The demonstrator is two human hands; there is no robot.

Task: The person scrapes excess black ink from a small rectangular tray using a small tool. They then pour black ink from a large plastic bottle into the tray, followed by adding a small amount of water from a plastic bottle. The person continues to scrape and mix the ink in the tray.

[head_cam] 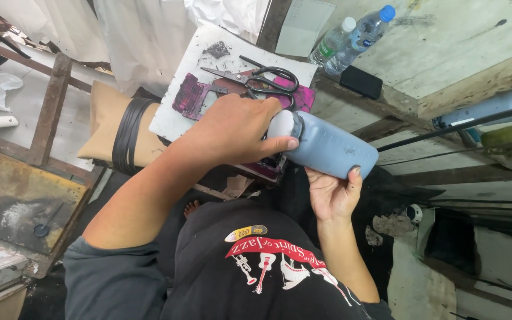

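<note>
Right hand [333, 192] cups the dark-blue translucent plastic bottle [333, 148] from below, holding it sideways at centre while the left hand [232, 130] wraps its fingers tight round the white cap [282, 125], likely for twisting leverage. Just beyond lie black-handled scissors [262, 80] on an ink-stained white board [208, 77]; two clear water bottles [354, 35] and a black phone [361, 82] sit far right, well apart.

Grey-blue plastic bottle [330, 146] with white cap [282, 125] lies tilted sideways, gripped.
</note>
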